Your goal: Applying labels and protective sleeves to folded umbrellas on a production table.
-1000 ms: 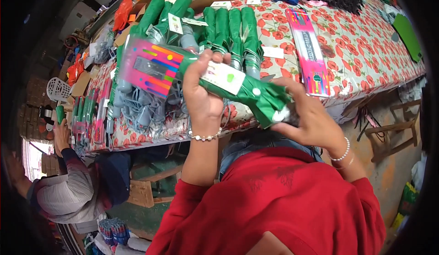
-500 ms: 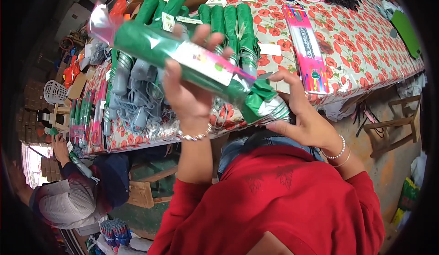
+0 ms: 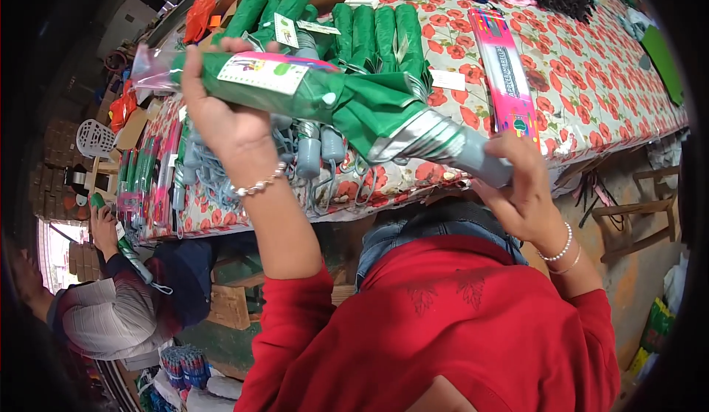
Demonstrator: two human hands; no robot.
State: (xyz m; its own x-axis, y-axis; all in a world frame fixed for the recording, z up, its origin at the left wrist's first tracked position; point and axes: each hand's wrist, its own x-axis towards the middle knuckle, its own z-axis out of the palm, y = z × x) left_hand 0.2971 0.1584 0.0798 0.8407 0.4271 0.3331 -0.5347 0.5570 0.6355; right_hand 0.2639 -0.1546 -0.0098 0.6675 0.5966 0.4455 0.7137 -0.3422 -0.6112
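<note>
I hold a folded green umbrella (image 3: 347,101) level in front of me, above the table's near edge. My left hand (image 3: 221,120) grips its upper part, which sits in a clear plastic sleeve (image 3: 159,68) with a white and pink label. My right hand (image 3: 521,186) is closed around its grey handle (image 3: 480,162) at the lower right. The green cloth bunches loose near the handle, showing a silvery lining.
A table with a red-flower cloth (image 3: 591,65) carries a row of folded green umbrellas (image 3: 369,31), pink packaged ones (image 3: 506,72), grey hooked handles (image 3: 310,161), cardboard boxes and black items. Another person (image 3: 111,308) crouches at the lower left holding an umbrella. A wooden stool (image 3: 635,216) stands at right.
The umbrella has swung up and leftward to lie more level, its sleeved end further left. My right hand has moved right along the handle, and more cloth is exposed.
</note>
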